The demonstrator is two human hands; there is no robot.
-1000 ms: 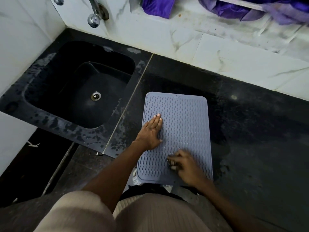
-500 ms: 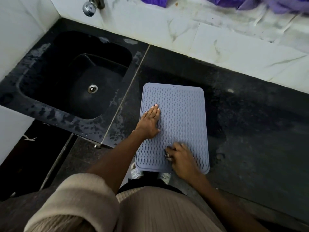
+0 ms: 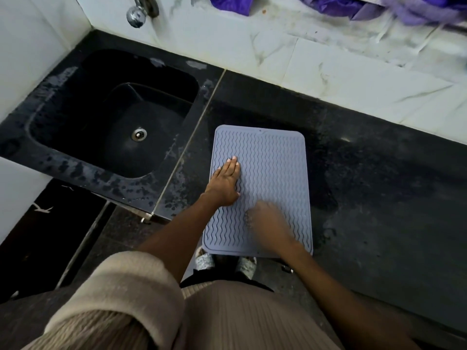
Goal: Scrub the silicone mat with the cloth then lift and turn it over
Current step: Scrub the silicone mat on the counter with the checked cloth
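A grey-blue silicone mat (image 3: 275, 173) with wavy ridges lies flat on the black counter (image 3: 379, 188), its near edge at the counter's front. My left hand (image 3: 226, 183) presses flat on the mat's left side, fingers straight and together. My right hand (image 3: 267, 221) is blurred with motion over the mat's lower middle. Its fingers curl on a small dark cloth (image 3: 247, 219), of which only a sliver shows at the fingertips.
A black sink (image 3: 63, 160) with a metal drain is set into the counter left of the mat. A chrome tap (image 3: 137, 13) sticks out of the white tiled wall above it. Purple fabric (image 3: 232, 3) hangs at the top.
My right hand has moved up the mat from its near edge and now smears with motion. My left hand stays pressed in the same spot on the mat.
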